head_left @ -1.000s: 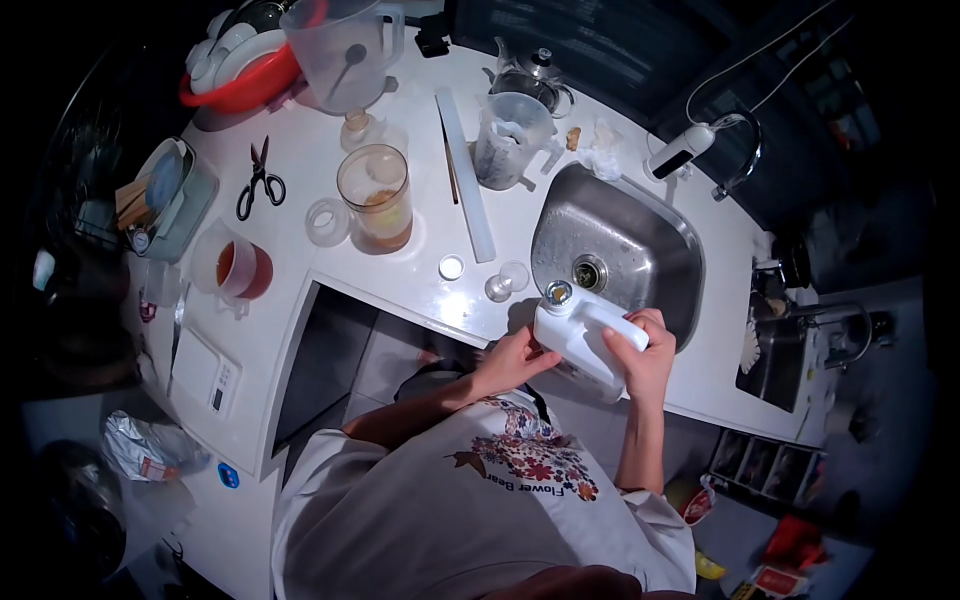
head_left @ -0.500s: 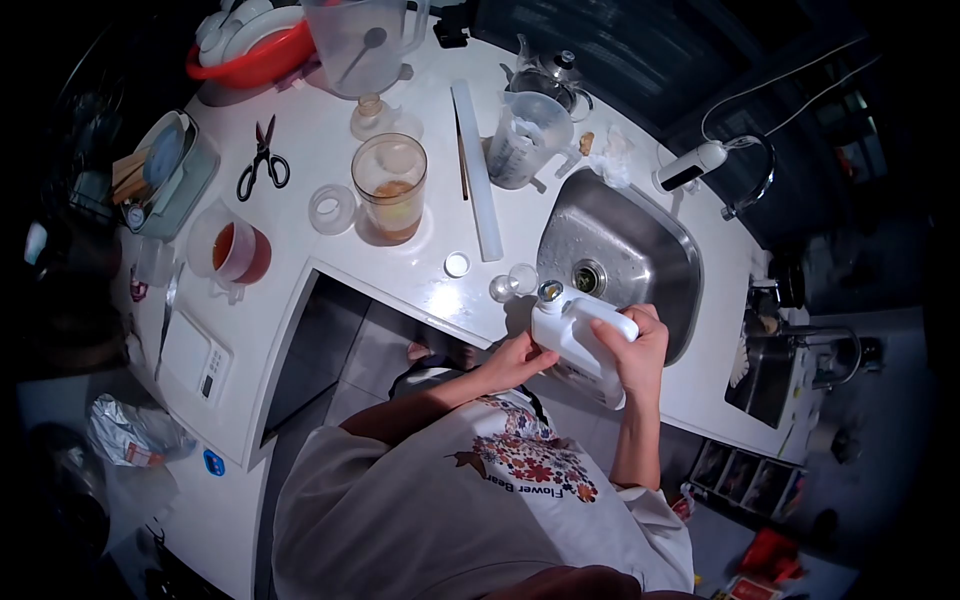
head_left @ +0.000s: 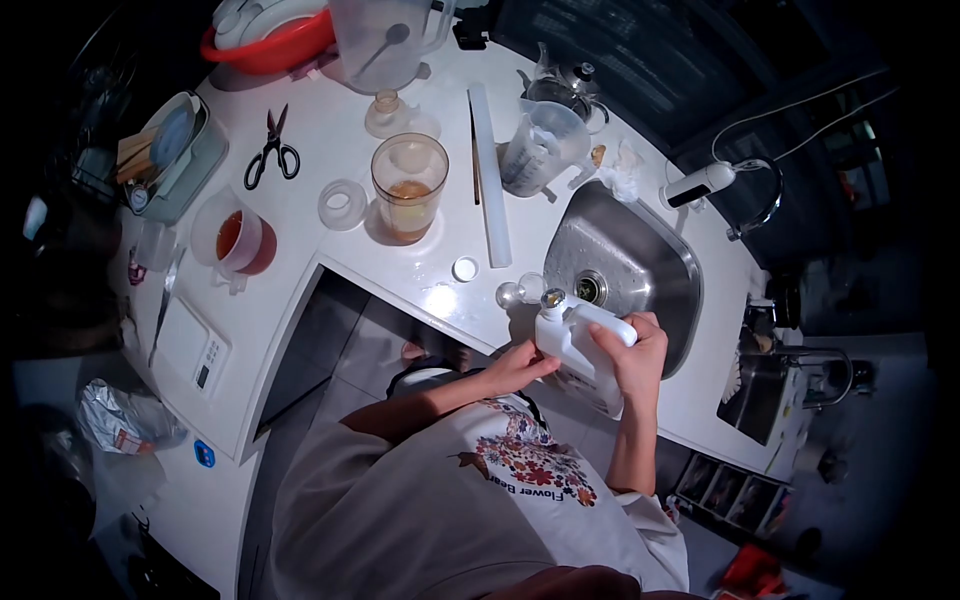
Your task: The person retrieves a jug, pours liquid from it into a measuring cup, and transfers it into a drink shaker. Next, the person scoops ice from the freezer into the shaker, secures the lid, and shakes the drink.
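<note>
A white plastic jug (head_left: 587,365) with an uncapped neck is held upright at the counter's front edge, before the sink. My right hand (head_left: 637,358) is wrapped round its handle. At the jug's left side is my left hand (head_left: 518,368), its fingers closed against the jug near the shoulder; what is between the fingertips is too small to make out. A white round cap (head_left: 465,268) lies on the counter, left of small clear glass pieces (head_left: 519,291). Further left stands a tall clear container (head_left: 409,190) with some amber liquid in it.
The steel sink (head_left: 640,270) lies just behind the jug. A measuring jug (head_left: 543,150) and a long pale strip (head_left: 490,175) are at its left. Scissors (head_left: 272,150), a cup of red liquid (head_left: 243,243) and a scale (head_left: 193,348) are at the left.
The head view has shifted, so the counter items appear further right. The jug has tilted more upright in my hands; both hands remain on it.
</note>
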A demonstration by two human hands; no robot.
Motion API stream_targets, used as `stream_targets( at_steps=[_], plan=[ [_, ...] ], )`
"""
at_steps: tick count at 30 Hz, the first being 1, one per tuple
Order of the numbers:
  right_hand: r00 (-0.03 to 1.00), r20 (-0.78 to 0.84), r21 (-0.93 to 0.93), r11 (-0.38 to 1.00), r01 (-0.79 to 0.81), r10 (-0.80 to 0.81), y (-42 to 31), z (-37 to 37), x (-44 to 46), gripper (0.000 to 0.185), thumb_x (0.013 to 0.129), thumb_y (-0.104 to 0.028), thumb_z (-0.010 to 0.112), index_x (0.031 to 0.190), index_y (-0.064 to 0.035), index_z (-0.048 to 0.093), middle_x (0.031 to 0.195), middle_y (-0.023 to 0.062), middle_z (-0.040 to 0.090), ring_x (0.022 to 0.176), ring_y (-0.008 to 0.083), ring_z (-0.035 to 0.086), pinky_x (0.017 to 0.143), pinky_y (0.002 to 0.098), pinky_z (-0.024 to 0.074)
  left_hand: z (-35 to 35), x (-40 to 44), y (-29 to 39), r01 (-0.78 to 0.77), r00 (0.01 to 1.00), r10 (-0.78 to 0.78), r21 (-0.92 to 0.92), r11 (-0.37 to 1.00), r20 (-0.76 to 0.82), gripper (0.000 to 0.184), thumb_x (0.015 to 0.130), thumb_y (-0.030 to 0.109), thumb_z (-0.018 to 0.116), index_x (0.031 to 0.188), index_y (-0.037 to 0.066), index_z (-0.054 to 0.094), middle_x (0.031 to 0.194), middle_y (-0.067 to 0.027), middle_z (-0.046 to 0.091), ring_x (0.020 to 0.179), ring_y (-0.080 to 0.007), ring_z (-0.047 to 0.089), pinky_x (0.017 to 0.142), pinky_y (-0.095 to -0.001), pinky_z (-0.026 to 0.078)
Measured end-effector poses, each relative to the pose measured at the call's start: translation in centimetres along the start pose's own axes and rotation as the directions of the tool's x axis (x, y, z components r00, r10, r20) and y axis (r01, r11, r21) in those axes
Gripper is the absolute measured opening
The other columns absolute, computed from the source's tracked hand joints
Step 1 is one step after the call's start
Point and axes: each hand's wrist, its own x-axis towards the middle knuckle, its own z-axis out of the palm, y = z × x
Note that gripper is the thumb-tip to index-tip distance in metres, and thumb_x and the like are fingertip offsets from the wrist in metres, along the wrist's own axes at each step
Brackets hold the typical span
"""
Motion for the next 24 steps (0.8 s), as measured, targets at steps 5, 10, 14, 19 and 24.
stream_targets(
  at_steps=[5,10,14,19,24],
  plan=[
    [1.000,-0.005,-0.083,0.997,0.004,-0.004,-0.32,0.00,0.10,0.032,0.065,-0.021,0.083,0.066,0.0053,0.065,0.073,0.0142,0.061,0.075,0.0230,0.056,0.068,0.0344,0.0460,0.10,-0.08,0.36,0.048,0.999,-0.048,-0.045,0.998,0.013,0.046,0.099,0.028,0.054,0.135,0.003,0.039,0.115,-0.0035,0.053,0.103,-0.0102,0.052,0.089,-0.0275,0.047],
    [1.000,-0.008,-0.089,0.996,0.003,-0.004,-0.60,0.09,0.21,0.031,0.065,-0.021,0.082,0.067,0.0054,0.065,0.073,0.0138,0.061,0.074,0.0229,0.057,0.067,0.0341,0.0460,-0.12,0.23,-0.10,0.049,0.999,-0.048,-0.033,0.998,0.025,0.043,0.099,0.026,0.053,0.133,0.003,0.041,0.113,-0.0025,0.053,0.100,-0.0092,0.052,0.086,-0.0272,0.047],
    [1.000,-0.021,-0.074,0.997,0.002,-0.004,-0.62,0.16,0.12,0.030,0.065,-0.020,0.083,0.067,0.0050,0.066,0.073,0.0133,0.061,0.074,0.0224,0.057,0.067,0.0339,0.0460,-0.15,0.39,-0.55,0.021,1.000,-0.020,-0.054,0.998,0.020,0.050,0.097,0.029,0.056,0.134,0.000,0.038,0.110,-0.0036,0.054,0.095,-0.0095,0.052,0.081,-0.0263,0.046],
    [0.999,-0.033,-0.061,0.998,-0.015,0.013,-0.69,0.15,0.07,0.030,0.065,-0.019,0.083,0.067,0.0049,0.066,0.074,0.0125,0.060,0.074,0.0216,0.057,0.067,0.0333,0.0458,-0.04,0.33,-0.30,0.015,1.000,-0.013,-0.073,0.997,0.027,0.044,0.099,0.027,0.054,0.132,0.003,0.040,0.109,-0.0021,0.053,0.095,-0.0084,0.051,0.083,-0.0261,0.046],
    [0.998,-0.037,-0.073,0.996,-0.055,0.052,-0.86,0.07,-0.02,0.029,0.065,-0.018,0.083,0.067,0.0049,0.066,0.074,0.0120,0.060,0.073,0.0213,0.056,0.067,0.0331,0.0454,-0.23,0.50,-0.42,0.040,0.998,-0.038,-0.038,0.998,0.055,0.045,0.098,0.028,0.054,0.132,0.003,0.039,0.109,-0.0020,0.052,0.095,-0.0083,0.050,0.083,-0.0261,0.046]
  ],
)
